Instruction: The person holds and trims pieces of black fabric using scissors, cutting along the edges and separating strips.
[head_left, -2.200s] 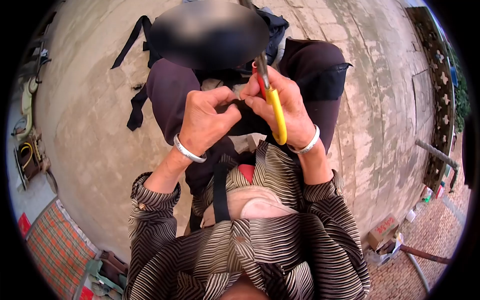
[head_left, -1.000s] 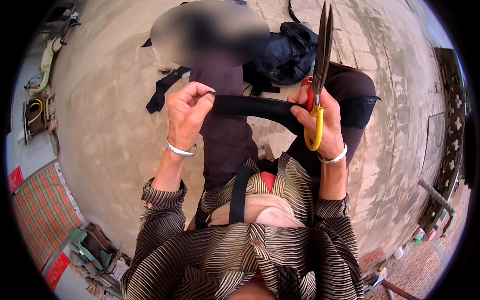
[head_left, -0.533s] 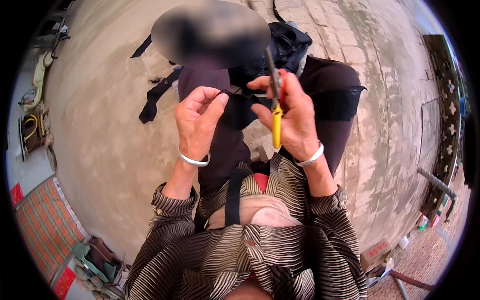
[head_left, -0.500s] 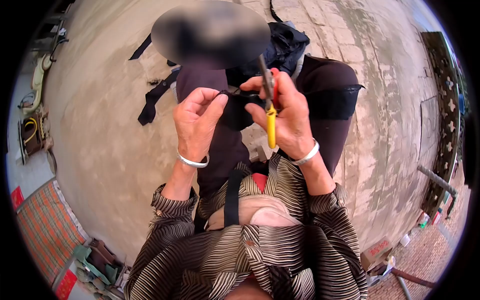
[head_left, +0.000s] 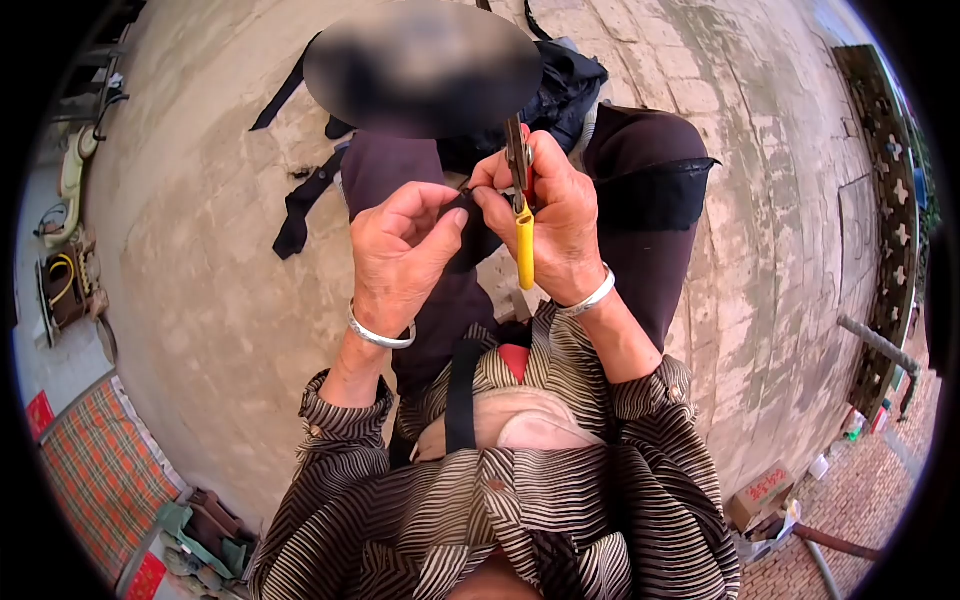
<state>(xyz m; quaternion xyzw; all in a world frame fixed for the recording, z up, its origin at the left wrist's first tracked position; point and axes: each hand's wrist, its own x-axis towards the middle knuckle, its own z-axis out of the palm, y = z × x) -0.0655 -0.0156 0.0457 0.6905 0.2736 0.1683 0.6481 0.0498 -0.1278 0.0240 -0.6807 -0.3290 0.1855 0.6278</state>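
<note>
Head view, cloth [head_left: 474, 235] in left hand [head_left: 398, 245]

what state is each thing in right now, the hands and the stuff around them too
left hand: pinching the black cloth
right hand: holding the scissors, fingertips close to the left hand's
black cloth: gripped near its edge, hanging down
scissors: blades pointing away from the wearer; open or shut, cannot tell
black strip: lying loose on the ground
dark bundle: crumpled
silver bracelets: one on each wrist
</note>
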